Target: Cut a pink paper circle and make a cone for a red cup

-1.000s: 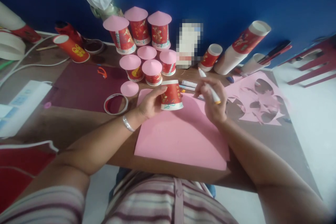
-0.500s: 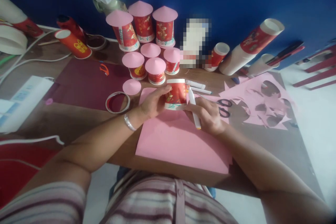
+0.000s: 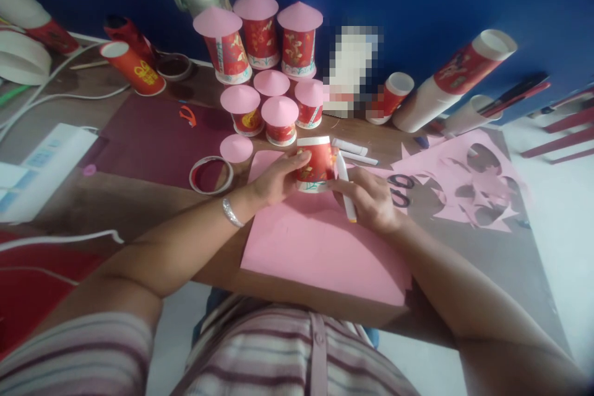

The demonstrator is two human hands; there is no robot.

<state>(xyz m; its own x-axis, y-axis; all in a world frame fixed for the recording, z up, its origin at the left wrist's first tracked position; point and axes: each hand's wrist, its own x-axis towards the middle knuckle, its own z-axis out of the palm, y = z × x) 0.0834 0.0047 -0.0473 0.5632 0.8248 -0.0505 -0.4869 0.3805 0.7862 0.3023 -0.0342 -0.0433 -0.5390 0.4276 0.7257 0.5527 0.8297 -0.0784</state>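
Note:
My left hand [image 3: 275,180] is closed around an upside-down red paper cup [image 3: 316,164] that stands on a pink paper sheet [image 3: 320,247]. My right hand [image 3: 371,198] grips a white marker [image 3: 346,185] with its tip set against the cup's right side, low near the paper. Both hands meet at the top edge of the pink sheet. Just behind the cup stands a cluster of red cups with pink cone lids [image 3: 266,74].
A tape ring [image 3: 211,174] and a loose pink cone [image 3: 236,148] lie left of the cup. Cut pink scraps [image 3: 468,185], scissors handles [image 3: 400,190], two white markers [image 3: 350,148], cup stacks [image 3: 457,74], a white power strip [image 3: 41,167] and cables surround the work spot.
My right hand brought the marker down from a raised slant to the cup's right side. The left hand has kept hold of the cup. The view has shifted slightly.

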